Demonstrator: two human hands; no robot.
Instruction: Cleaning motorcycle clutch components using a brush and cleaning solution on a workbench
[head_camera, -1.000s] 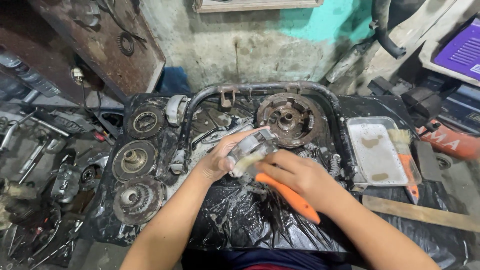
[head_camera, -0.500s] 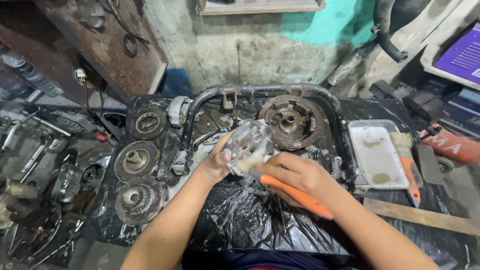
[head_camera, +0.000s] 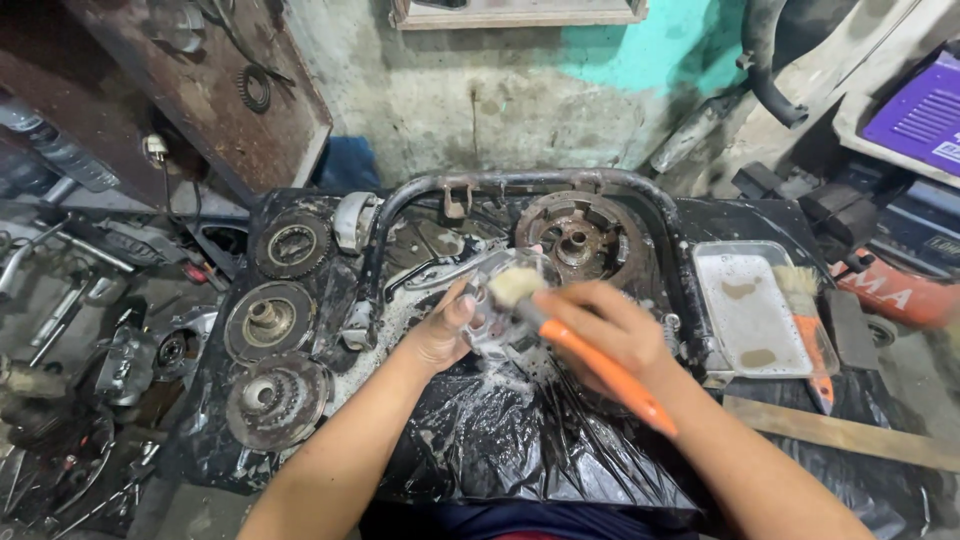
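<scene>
My left hand (head_camera: 442, 330) grips a round silvery metal engine part (head_camera: 497, 318), wet and soapy, above the black plastic sheet (head_camera: 520, 440). My right hand (head_camera: 605, 325) holds an orange-handled paintbrush (head_camera: 580, 355); its pale bristles (head_camera: 513, 285) rest on top of the metal part. Foam lies on the sheet below the part.
Three rusty round clutch parts (head_camera: 270, 320) lie at the left. A larger round drum (head_camera: 582, 235) sits behind, inside a black bent tube frame (head_camera: 520, 182). A metal tray (head_camera: 750, 310) and a second orange brush (head_camera: 808, 320) are at the right. Tools clutter the far left.
The brush head has moved up onto the top of the metal part, and the part has shifted slightly right and lower in my left hand.
</scene>
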